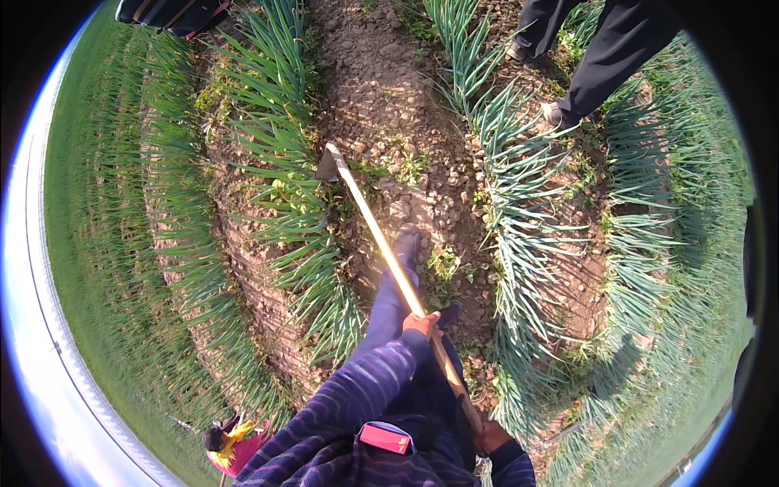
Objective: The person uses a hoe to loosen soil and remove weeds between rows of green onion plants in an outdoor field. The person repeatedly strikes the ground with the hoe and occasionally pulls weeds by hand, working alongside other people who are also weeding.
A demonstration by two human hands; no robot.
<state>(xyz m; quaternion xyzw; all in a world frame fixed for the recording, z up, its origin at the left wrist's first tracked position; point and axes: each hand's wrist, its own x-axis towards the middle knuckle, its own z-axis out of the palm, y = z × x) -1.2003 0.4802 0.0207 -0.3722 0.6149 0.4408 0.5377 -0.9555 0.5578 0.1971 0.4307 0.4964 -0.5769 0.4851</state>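
My left hand (421, 324) grips the middle of a hoe's wooden handle (380, 240). Lower down, beside my right hip, my right hand (492, 438) is closed around the handle's near end. The handle slants up and left to a metal hoe blade (327, 167), which is at the edge of the left row of green onions (286, 128). Whether the blade touches the soil is hard to tell. Small weeds (409, 167) grow among clods in the bare soil strip (371, 67) between two onion rows. My shoe (408, 238) stands on this strip.
Another onion row (523, 213) borders the strip on the right. Beyond it, a person's dark trouser legs (602, 67) stand between rows. Part of a dark bundle or garment (173, 13) shows at upper left. Someone in pink (240, 453) is at lower left. More weeds (444, 263) grow near my feet.
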